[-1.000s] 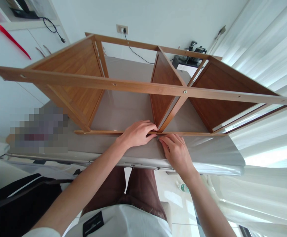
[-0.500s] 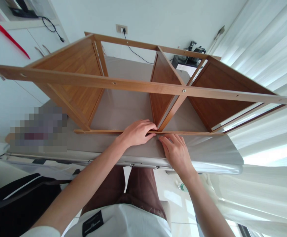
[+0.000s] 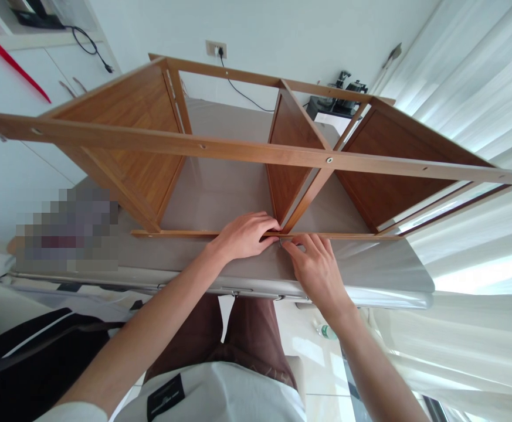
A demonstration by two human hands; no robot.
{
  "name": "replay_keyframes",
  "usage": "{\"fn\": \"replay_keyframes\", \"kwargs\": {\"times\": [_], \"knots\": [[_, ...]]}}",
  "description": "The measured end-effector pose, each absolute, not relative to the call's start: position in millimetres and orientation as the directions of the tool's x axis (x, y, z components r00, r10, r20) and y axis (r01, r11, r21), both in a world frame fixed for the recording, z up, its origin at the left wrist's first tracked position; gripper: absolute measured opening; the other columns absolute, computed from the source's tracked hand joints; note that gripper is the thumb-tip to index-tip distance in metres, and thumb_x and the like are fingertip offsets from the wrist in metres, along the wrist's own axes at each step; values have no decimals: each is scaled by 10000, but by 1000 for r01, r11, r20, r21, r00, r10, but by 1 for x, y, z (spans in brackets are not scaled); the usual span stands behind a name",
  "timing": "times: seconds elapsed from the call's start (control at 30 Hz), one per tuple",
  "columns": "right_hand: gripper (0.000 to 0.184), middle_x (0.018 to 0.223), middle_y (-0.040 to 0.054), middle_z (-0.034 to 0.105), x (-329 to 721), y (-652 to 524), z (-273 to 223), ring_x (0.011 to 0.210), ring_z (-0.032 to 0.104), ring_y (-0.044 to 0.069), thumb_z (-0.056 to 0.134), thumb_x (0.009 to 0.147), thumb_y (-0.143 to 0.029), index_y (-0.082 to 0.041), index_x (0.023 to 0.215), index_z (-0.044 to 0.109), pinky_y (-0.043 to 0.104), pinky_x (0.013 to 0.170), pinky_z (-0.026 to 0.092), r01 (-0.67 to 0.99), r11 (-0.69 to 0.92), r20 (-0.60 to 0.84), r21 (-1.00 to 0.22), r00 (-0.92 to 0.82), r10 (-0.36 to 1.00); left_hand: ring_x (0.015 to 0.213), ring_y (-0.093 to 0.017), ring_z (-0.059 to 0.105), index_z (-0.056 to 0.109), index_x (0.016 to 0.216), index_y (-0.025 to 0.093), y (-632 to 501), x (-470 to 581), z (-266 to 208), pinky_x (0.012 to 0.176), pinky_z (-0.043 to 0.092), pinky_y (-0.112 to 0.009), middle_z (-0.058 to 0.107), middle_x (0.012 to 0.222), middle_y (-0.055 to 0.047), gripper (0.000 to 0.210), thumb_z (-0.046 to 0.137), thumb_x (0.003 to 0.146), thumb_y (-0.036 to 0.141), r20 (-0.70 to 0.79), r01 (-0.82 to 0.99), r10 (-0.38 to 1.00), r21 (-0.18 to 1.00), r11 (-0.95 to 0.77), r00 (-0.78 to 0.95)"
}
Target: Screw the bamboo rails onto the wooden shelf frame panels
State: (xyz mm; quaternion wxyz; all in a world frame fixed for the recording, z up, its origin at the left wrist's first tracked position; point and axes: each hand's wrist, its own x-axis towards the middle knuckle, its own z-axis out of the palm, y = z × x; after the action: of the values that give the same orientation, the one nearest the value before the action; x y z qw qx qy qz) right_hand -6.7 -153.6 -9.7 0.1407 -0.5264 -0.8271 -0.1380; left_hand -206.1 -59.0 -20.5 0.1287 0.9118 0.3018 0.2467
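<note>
Wooden frame (image 3: 128, 140) is being supported on its side by tabletop (image 3: 379, 266). Its nearest member, lower rail (image 3: 185, 234), is being seen w/ long axis running L–R across person's front, approx. parallel to near table edge. Rail is being pinched by L hand (image 3: 244, 235), fingers over far/top side, thumb on near side, just L of jct w/ middle panel (image 3: 284, 189). Small metallic item (image 3: 281, 241) is apparently being pinched btwn thumb + index tips of R hand (image 3: 315, 258); exact type + axis unclear (too small), contact w/ rail can't be told.

Key relation: jct is being faced by R fingertips, lying just beyond them + slightly L. Item is being bracketed btwn both thumbs; L hand touching rail, R hand just beside, near side. Upper rail (image 3: 247, 152) w/ screw head (image 3: 329, 160) isn't being touched by either hand.
</note>
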Motion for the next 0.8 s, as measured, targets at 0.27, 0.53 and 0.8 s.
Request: {"fn": "replay_keyframes", "kwargs": {"times": [0.27,0.53,0.8], "knots": [[277,1045,69,658,-4,-150,-5,961,528,225,532,933,-45,-214,1086,691,384,939,371,892,442,348,91,-445,825,994,-210,672,666,1052,210,-59,-206,-21,887,534,-343,724,1020,-42,137,598,972,297,372,486,606,372,-791,703],[241,1022,54,659,-3,-148,-3,938,524,211,586,926,-67,-215,1078,700,358,920,364,891,445,350,91,-448,823,995,-209,674,667,1050,213,-58,-206,-22,897,538,-345,720,1025,-40,141,600,972,309,372,494,613,370,-787,697],[214,1006,75,661,-8,-146,4,920,523,220,557,930,-45,-180,1018,697,369,914,369,858,475,348,195,-513,785,1014,-209,674,671,1056,218,-59,-206,-22,921,537,-347,726,1039,-41,128,608,961,277,381,478,607,384,-790,697]]}}
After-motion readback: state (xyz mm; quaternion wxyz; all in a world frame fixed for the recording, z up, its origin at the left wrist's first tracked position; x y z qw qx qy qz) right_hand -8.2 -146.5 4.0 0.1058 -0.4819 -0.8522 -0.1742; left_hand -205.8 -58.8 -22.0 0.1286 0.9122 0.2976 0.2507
